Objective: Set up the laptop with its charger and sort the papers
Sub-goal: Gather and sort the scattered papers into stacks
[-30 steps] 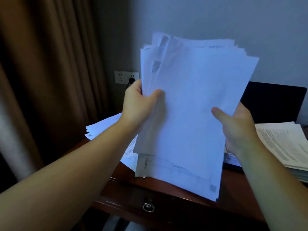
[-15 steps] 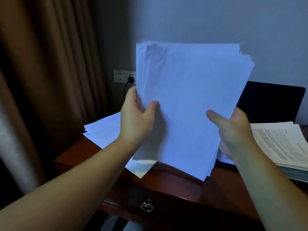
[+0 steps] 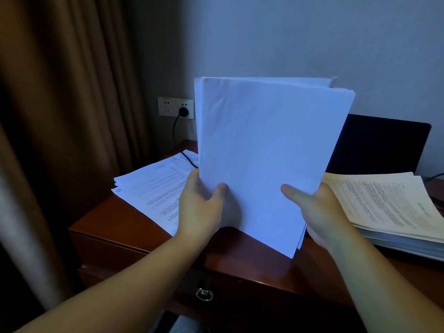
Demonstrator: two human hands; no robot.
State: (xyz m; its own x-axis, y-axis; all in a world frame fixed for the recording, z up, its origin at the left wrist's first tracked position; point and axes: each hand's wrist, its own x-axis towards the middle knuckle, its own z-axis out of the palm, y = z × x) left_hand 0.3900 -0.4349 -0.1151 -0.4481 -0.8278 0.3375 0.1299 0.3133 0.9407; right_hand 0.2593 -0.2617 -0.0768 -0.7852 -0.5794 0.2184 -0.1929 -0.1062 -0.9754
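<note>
Left hand (image 3: 200, 209) grips the lower left edge of a stack of white sheets (image 3: 264, 152), thumb on the front face, fingers curled behind. Right hand (image 3: 323, 213) grips the lower right edge the same way, thumb across the front. The stack stands nearly upright, tilted slightly, its bottom corner touching or just above the wooden desk (image 3: 115, 227); cannot tell which. Front sheet is blank; top edges are roughly aligned, a few back sheets poke out at the upper right. Left of the hands, a loose fanned pile of printed papers (image 3: 153, 186) lies flat on the desk, overhanging its left corner. A black cable (image 3: 176, 131) runs from a plug in the wall socket (image 3: 175, 108) down across that pile. Right of the hands, a thicker pile of yellowish printed pages (image 3: 389, 205) lies on the desk. Behind the held stack, the dark open laptop screen (image 3: 379, 145) stands against the wall, partly hidden. Desk front has a drawer with a metal ring pull (image 3: 204, 295); drawer is closed, contents not visible. Brown curtain (image 3: 72, 116) hangs at the left.
</note>
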